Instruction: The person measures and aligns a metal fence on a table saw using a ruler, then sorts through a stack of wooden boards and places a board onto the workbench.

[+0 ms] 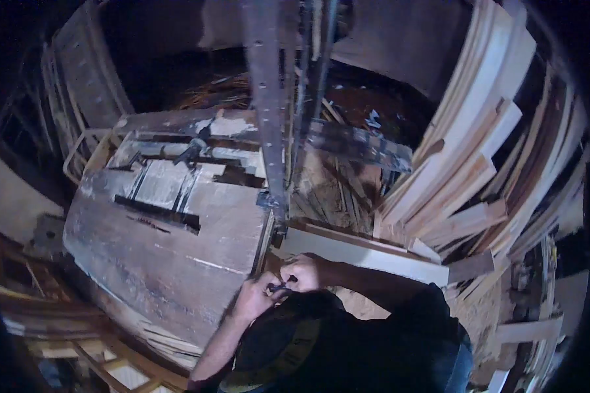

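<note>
Close in front of my dark shirt, both hands meet near the edge of the worn work table [223, 236]. My left hand [254, 299] is closed, its fingers pinched on a small dark object [279, 287]. From the right, my right hand [301, 271] bends over the same object, its fingers also closed at the object's other end. The object is too small and dark to name, and my fingers cover part of it.
A tall metal post [267, 98] rises at the table's edge. A metal fitting [193, 152] sits at the table's slotted far end. Long boards [465, 124] lean at the right. A pale board [367, 254] lies beyond my right arm. Wooden frames [121, 370] stand lower left.
</note>
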Available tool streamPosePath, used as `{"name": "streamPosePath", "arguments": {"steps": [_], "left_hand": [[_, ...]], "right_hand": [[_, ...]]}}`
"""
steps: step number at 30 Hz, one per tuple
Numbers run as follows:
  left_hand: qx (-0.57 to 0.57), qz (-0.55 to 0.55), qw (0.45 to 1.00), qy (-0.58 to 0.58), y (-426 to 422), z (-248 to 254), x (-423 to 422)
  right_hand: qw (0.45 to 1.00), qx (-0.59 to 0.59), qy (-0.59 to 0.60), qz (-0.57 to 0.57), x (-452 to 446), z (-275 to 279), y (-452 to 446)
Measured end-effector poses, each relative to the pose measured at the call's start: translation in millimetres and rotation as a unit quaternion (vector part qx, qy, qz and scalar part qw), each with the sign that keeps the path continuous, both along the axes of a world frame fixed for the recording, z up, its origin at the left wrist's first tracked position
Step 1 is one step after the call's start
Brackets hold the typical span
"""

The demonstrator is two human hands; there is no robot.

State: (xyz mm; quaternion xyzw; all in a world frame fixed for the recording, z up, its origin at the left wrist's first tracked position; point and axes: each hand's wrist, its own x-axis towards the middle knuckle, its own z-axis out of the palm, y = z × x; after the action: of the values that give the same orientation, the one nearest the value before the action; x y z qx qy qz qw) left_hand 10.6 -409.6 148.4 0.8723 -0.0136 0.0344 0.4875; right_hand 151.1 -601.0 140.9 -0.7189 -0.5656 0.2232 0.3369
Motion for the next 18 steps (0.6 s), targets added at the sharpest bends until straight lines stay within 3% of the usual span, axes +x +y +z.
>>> {"name": "streamPosePath", "arguments": {"steps": [2,3,6,7,11,12,14,15,16,18], "left_hand": [[-0.022,-0.041,0.999,0.026,0.9,-28.6,5.5],[-0.028,-0.076,0.997,-0.009,-2.6,-17.7,11.4],[0.036,-0.094,0.985,0.138,-18.6,-13.0,21.7],[0.002,-0.113,0.975,0.191,-20.6,-16.7,24.6],[-0.027,-0.117,0.987,0.108,-32.6,-65.4,34.7],[-0.034,-0.093,0.984,0.147,-29.1,-111.5,35.6],[-0.064,-0.086,0.969,0.224,-19.0,-217.5,30.6],[-0.087,-0.098,0.957,0.260,-15.1,-245.2,28.6],[-0.053,-0.113,0.955,0.270,-23.6,-222.2,32.3],[0.014,-0.146,0.947,0.286,-42.3,-169.1,41.2]], "right_hand": [[0.999,-0.046,0.011,-0.018,-2.8,-16.6,-8.6],[0.997,-0.073,0.010,-0.027,-3.3,-18.1,-14.7],[0.993,-0.099,0.024,-0.060,-6.7,-6.2,-29.3],[0.990,-0.105,0.052,-0.074,-7.7,-11.7,-36.1],[0.973,-0.135,0.118,-0.142,-1.4,-50.6,-63.3],[0.961,-0.124,0.164,-0.186,5.6,-73.8,-79.0],[0.946,-0.139,0.099,-0.276,14.7,-138.2,-114.5],[0.944,-0.208,0.049,-0.253,24.9,-142.7,-130.9],[0.936,-0.172,0.089,-0.293,29.3,-188.2,-154.8],[0.939,-0.152,0.012,-0.309,22.1,-189.7,-187.8]]}}
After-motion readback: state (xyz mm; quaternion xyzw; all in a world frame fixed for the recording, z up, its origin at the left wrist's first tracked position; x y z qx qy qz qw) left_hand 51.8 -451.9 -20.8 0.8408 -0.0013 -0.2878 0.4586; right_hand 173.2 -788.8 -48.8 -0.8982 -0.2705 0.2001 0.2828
